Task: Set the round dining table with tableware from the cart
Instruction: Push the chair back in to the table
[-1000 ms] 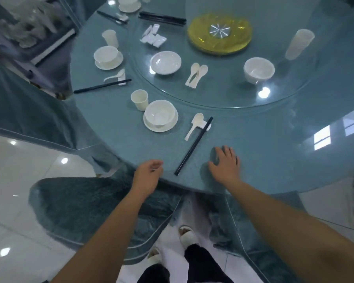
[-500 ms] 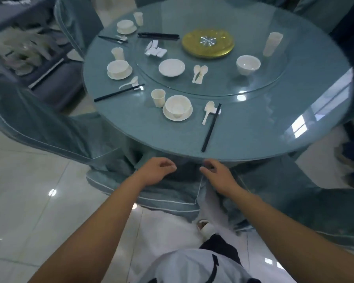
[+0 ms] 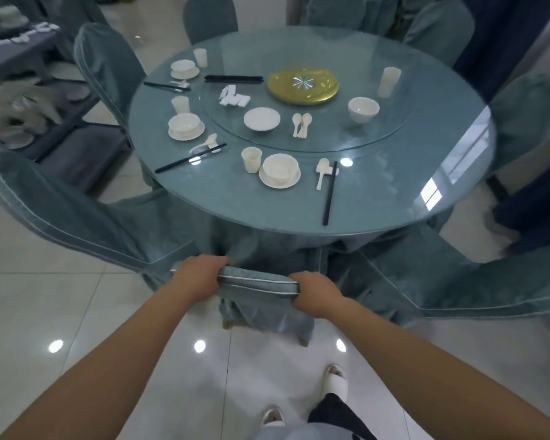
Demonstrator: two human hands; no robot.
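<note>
Hands off table (image 3: 394, 198) edge since before; left hand (image 3: 200, 276), right hand (image 3: 315, 293) now gripping chair back (image 3: 258, 282).

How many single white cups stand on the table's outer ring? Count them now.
3: one cup beside the nearest bowl, one cup at the left setting, one cup at the far-left setting. None looks hidden.

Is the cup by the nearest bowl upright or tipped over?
Upright: the cup stands on its base with its open mouth facing up, left of the bowl.
</note>
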